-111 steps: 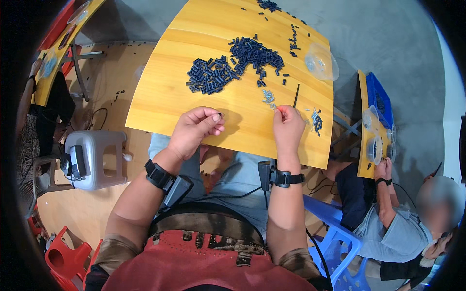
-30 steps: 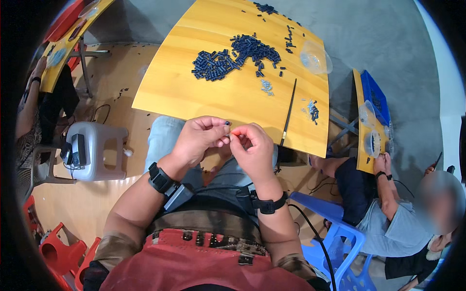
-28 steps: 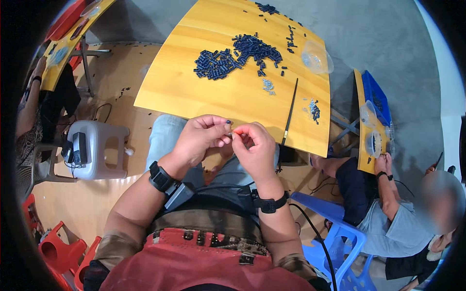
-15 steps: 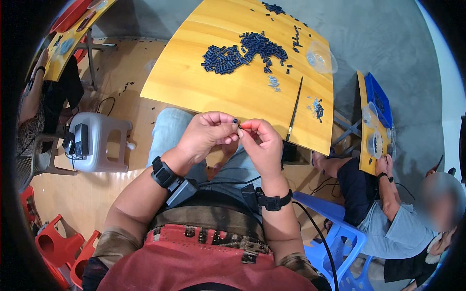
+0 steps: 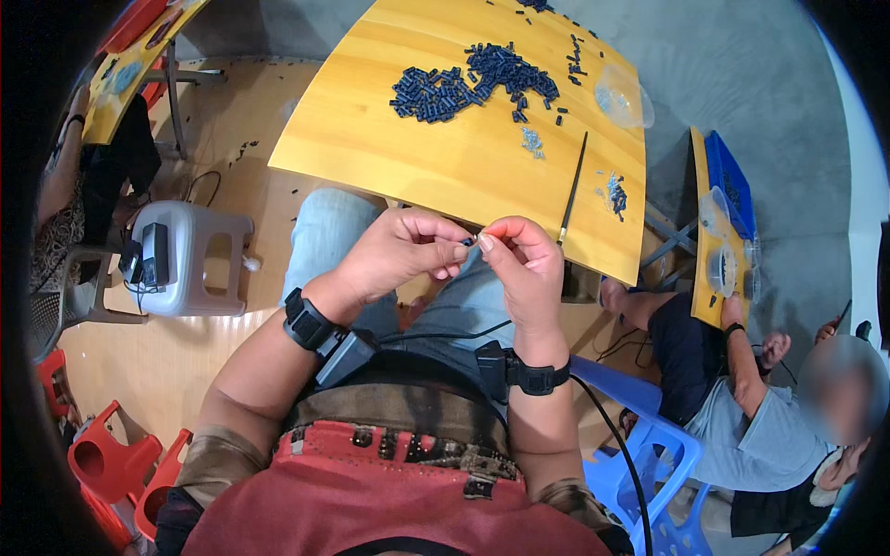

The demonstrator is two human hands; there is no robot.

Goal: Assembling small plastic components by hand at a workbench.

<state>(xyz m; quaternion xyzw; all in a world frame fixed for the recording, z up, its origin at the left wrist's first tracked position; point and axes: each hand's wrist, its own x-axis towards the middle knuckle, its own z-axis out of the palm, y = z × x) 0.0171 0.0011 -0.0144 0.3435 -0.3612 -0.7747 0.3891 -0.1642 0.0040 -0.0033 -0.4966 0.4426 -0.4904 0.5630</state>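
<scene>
In front of the near table edge, my left hand (image 5: 400,250) pinches a small black cylindrical piece (image 5: 467,242) between thumb and fingers. The fingertips of my right hand (image 5: 527,267) meet it there, closed on something too small to make out. Beyond them, on the yellow wooden table (image 5: 357,88), lies a large heap of similar black pieces (image 5: 434,95). Closer in is a little pile of small silvery pieces (image 5: 531,142). A thin black stick (image 5: 575,185) lies to the right, beside a mixed pile of dark and silvery bits (image 5: 616,196).
A clear plastic bowl (image 5: 629,100) sits at the table's right edge. To the left stands a grey stool (image 5: 197,269) bearing a black device. A blue chair (image 5: 640,463) is at my right, near a person at another table with a blue tray (image 5: 730,185). Red stools (image 5: 111,459) stand lower left.
Both hands have shifted slightly right, their fingertips pressed closer together, with the black piece now more covered. The co-worker at right has drawn one hand back from their table.
</scene>
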